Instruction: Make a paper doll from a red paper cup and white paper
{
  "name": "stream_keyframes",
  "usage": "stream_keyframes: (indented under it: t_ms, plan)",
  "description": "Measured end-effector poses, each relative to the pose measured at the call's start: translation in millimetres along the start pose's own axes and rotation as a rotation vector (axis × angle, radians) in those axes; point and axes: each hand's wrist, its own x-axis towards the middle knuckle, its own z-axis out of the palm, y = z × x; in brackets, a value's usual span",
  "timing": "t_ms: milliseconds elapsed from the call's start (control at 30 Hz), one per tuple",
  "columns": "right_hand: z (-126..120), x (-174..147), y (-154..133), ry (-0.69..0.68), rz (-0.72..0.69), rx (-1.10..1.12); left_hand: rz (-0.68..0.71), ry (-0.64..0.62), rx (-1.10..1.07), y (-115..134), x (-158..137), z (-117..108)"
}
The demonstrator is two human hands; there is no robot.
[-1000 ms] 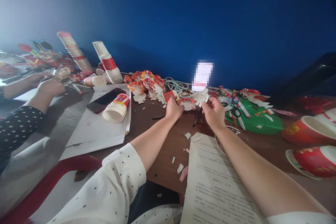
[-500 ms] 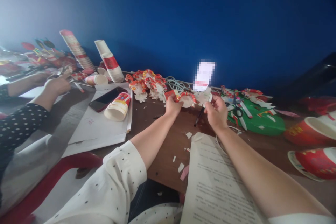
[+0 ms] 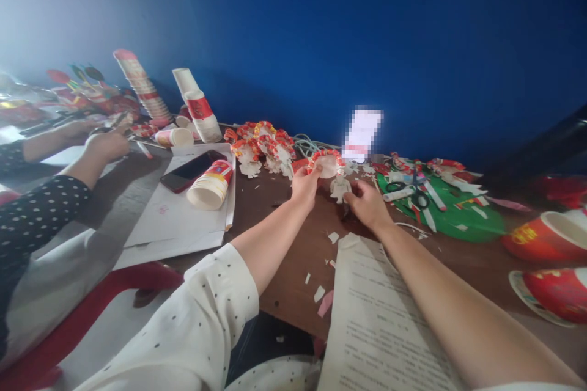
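Observation:
Between my hands is a paper-cup figure [image 3: 328, 166] with a round white head, a curled red-and-white fringe and a small white body below. My left hand [image 3: 304, 186] is closed, pinching the head at its left edge. The fingers of my right hand [image 3: 369, 203] are closed on the lower right of the white body. Behind my left hand, several similar paper figures [image 3: 266, 145] with curled red fringes lie piled up. A dark, thin tool under my right hand is mostly hidden.
Scissors [image 3: 419, 198] and markers rest on a green mat [image 3: 477, 223] at right. Printed sheets [image 3: 367, 299] lie in front, near white scraps. A phone [image 3: 193, 168] and stacked paper cups [image 3: 208, 186] sit on white paper at left. At far left, a co-worker's hands [image 3: 107, 143] hold something.
The figure has turned from lying sideways to upright, its body now below the head. My right hand has moved down and slightly left with the body. The view has shifted a little.

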Motion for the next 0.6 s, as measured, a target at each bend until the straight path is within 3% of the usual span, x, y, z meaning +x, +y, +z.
stream_keyframes:
  t_ms: [100, 267, 600]
  plan:
    - [3.0, -2.9, -4.7, -0.058, 0.022, 0.005, 0.008, -0.072, -0.096, 0.6, -1.8, 0.3]
    - [6.7, -4.3, -1.7, -0.129, -0.001, 0.014, -0.035, -0.053, -0.14, 1.6, -2.8, 2.5]
    - [9.4, -4.8, -4.1, -0.178, -0.008, 0.109, 0.047, -0.038, -0.031, -11.4, 0.6, 6.3]
